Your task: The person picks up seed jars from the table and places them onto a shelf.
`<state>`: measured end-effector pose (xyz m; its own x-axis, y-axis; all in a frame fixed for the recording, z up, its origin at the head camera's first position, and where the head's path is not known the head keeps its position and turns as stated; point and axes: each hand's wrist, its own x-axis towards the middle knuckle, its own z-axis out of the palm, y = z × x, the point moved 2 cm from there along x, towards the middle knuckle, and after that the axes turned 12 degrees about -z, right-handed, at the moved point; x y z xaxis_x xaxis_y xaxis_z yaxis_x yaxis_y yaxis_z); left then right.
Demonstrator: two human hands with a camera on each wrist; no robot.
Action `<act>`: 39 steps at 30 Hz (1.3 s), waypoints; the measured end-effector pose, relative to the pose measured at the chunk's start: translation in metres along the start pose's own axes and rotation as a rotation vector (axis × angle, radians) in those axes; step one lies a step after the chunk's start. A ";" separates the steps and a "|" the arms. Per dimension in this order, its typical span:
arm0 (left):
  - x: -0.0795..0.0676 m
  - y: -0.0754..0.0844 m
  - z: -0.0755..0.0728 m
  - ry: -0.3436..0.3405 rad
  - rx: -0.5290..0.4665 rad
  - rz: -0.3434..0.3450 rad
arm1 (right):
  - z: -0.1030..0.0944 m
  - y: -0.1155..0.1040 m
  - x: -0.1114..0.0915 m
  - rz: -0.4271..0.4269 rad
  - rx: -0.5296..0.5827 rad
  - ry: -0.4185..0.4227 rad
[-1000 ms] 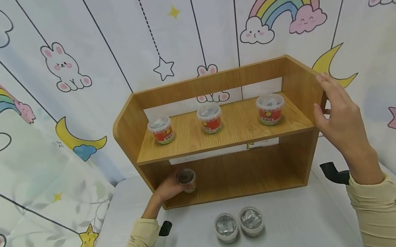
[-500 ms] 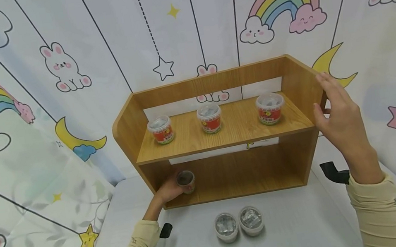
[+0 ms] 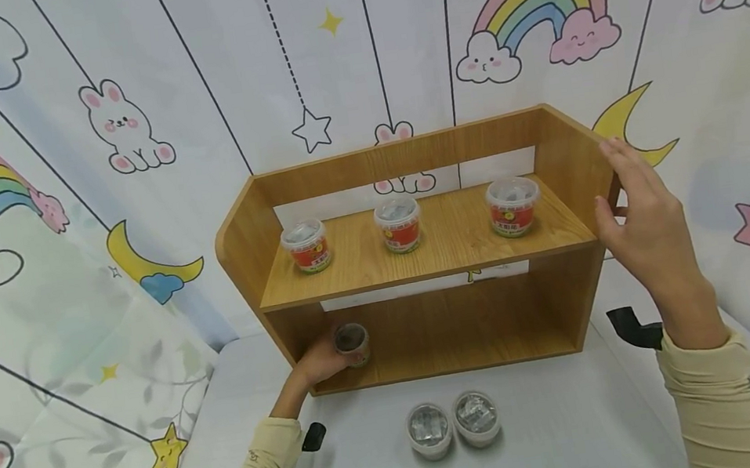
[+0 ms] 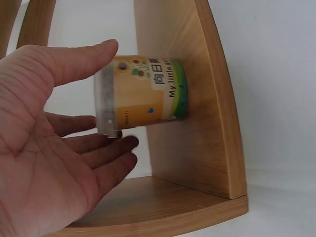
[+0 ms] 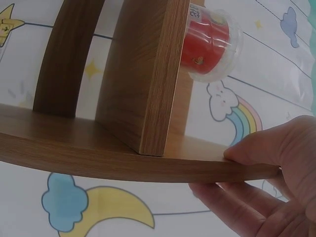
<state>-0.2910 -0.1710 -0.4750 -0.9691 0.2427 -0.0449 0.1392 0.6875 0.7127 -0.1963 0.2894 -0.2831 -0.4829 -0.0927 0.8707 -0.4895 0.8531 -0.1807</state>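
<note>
My left hand (image 3: 320, 358) is in the lower left compartment of a wooden two-tier shelf (image 3: 450, 236). It holds a lidded plastic cup (image 4: 143, 91) near the lid, thumb on one side and fingers on the other. The cup's label is yellow and green with sunflowers and the words "My little". Its base meets the lower board. My right hand (image 3: 653, 237) grips the shelf's right side panel (image 5: 123, 165), with the thumb inside and the fingers on the outer face.
On the upper board stand three red-labelled cups, at left (image 3: 308, 249), middle (image 3: 399, 227) and right (image 3: 511, 208). Two more lidded cups (image 3: 430, 432) (image 3: 476, 418) sit close together on the white tabletop (image 3: 564, 430) before the shelf. A printed curtain (image 3: 337, 57) hangs behind.
The left hand and its cup have shifted very slightly left since the first frame. My right hand and the other cups have stayed in place.
</note>
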 end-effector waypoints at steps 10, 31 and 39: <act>-0.014 0.017 -0.009 0.081 0.088 0.045 | 0.001 0.002 -0.001 -0.001 0.002 0.002; -0.047 0.038 -0.017 0.099 0.115 0.080 | 0.001 0.002 -0.001 -0.004 0.003 0.002; -0.063 0.043 -0.016 0.098 0.094 0.066 | 0.000 0.001 -0.001 -0.005 0.001 0.001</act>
<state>-0.2273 -0.1680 -0.4305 -0.9717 0.2248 0.0717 0.2174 0.7344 0.6430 -0.1967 0.2904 -0.2840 -0.4800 -0.0963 0.8720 -0.4922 0.8524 -0.1768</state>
